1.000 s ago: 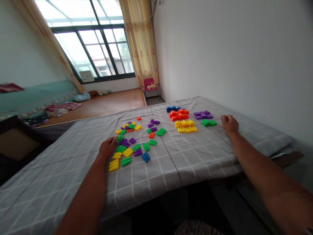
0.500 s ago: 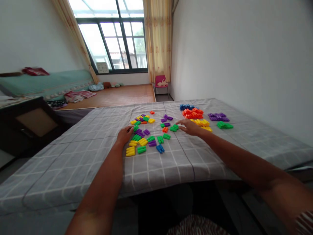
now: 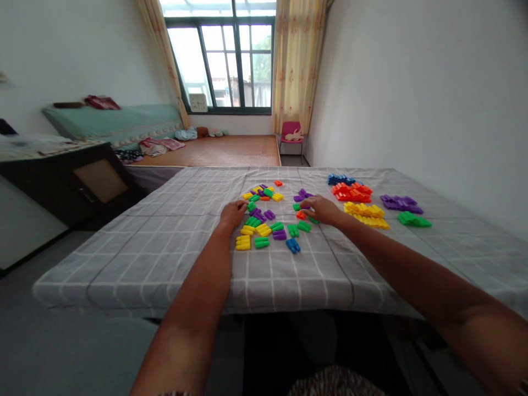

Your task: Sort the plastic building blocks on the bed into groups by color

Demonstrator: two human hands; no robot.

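Note:
Coloured plastic pieces lie loosely in the middle of a grey checked cloth. My left hand (image 3: 234, 213) is at their left edge, its fingertips pressed together against a green piece (image 3: 251, 207). Over the right side of the loose pieces is my right hand (image 3: 317, 209), fingers apart, beside a purple piece and above an orange piece (image 3: 301, 215). It partly covers another green piece (image 3: 313, 219). Nearer me are a blue piece (image 3: 293, 245), a green piece (image 3: 261, 242) and yellow pieces (image 3: 243, 242).
Sorted piles lie to the right: blue (image 3: 340, 180), orange (image 3: 351, 192), yellow (image 3: 365, 213), purple (image 3: 401, 203) and green (image 3: 414, 219). A dark cabinet (image 3: 82, 181) stands left. Behind are a wooden bed platform (image 3: 235, 151) and a pink chair (image 3: 292, 132).
The view has turned left, so everything appears further right. My right hand has moved left from the green pieces to the purple and orange ones. My left hand stays by the same green piece.

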